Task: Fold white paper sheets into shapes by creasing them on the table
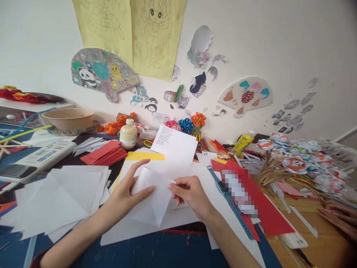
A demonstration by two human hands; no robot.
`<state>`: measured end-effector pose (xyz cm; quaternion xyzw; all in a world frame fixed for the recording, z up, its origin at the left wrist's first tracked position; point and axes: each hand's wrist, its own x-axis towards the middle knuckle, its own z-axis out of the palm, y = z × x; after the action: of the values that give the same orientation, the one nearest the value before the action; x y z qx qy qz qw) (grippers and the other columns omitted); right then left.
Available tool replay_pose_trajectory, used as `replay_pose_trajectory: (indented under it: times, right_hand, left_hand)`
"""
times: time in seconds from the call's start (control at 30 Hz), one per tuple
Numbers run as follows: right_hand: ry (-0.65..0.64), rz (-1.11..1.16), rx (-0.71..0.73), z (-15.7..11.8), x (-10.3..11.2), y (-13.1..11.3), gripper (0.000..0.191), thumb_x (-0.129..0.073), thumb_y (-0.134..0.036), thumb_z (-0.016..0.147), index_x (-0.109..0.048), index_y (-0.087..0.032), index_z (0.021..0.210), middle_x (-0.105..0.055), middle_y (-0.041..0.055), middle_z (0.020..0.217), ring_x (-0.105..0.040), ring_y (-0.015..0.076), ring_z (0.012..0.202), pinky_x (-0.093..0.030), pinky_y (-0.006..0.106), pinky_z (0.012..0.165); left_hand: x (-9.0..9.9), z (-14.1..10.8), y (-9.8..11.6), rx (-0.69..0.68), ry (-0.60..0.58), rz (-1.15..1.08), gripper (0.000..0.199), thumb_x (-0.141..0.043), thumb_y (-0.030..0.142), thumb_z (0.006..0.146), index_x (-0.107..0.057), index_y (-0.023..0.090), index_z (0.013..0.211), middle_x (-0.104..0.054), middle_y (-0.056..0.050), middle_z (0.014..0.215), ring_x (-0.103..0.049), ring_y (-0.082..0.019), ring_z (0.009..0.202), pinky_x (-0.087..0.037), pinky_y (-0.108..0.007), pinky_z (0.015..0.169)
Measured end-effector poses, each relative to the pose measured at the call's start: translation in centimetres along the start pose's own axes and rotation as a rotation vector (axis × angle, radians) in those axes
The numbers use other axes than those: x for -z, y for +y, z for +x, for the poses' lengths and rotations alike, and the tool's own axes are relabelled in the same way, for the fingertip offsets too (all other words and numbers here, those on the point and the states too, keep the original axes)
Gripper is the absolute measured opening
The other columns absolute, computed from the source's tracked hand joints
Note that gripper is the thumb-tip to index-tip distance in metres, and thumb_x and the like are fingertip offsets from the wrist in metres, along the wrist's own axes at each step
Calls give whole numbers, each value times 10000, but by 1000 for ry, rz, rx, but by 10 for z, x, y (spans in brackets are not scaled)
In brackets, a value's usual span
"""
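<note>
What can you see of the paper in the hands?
The paper is plain white, thin-looking, straight-edged, with one pointed corner toward the wearer. It is tilted over a larger white sheet. The left hand has its thumb across the face; the right hand pinches the right corner. No writing shows on it; its layer count is unclear.

Left hand point(127, 190): from 7 o'clock, thumb gripping, index apart. Right hand point(192, 190): from 5 o'clock, fingertips pinched.

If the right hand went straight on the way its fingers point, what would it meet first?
The white paper, whose corner the right hand already seems to pinch; beyond it, probably the left hand, though depth is hard to judge.
</note>
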<state>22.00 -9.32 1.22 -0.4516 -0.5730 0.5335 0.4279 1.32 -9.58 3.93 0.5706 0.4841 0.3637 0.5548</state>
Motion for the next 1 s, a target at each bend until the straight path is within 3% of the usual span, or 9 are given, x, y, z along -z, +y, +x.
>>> replay_pose_trajectory:
  times: [0.07, 0.17, 0.27, 0.73, 1.0]
  right_hand:
    - [-4, -11, -10, 0, 0, 0, 355, -669, -436, 786, -636, -134, 603, -556, -9, 543, -481, 74, 437, -345, 209, 430]
    - [-16, -27, -21, 1, 1, 1, 371, -671, -445, 780, -627, -136, 580, -549, -11, 525, -481, 75, 434, -337, 207, 430]
    - [-23, -32, -31, 2, 1, 3, 377, -673, -461, 770, -628, -137, 583, -542, -14, 521, -484, 77, 434, -334, 208, 429]
    - [25, -109, -44, 11, 5, 20, 347, -688, -460, 755, -642, -143, 622, -547, -19, 522, -476, 81, 425, -345, 207, 421]
    - [82, -280, -8, 16, 7, 31, 339, -675, -459, 760, -642, -156, 610, -565, -6, 526, -492, 103, 446, -399, 224, 474]
  left_hand:
    - [1, 1, 1, 88, -35, -88, 800, -702, 544, 667, -383, 295, 1357, -710, -29, 886, -681, -247, 731, -542, -304, 576]
    - [4, 4, -1, 192, -141, -144, 645, -760, 507, 608, -597, 200, 1151, -734, -73, 919, -692, -266, 776, -546, -304, 611]
    - [7, 7, -6, 234, -189, -138, 505, -766, 496, 602, -677, 161, 970, -744, -96, 902, -695, -278, 784, -549, -316, 641]
    - [5, 14, -25, 128, -48, 15, 364, -690, 488, 693, -698, 162, 855, -739, -61, 803, -672, -237, 680, -487, -264, 531]
    - [9, 24, -39, -30, 22, 403, 363, -587, 523, 755, -657, 168, 744, -696, -45, 752, -630, -244, 696, -432, -283, 552]
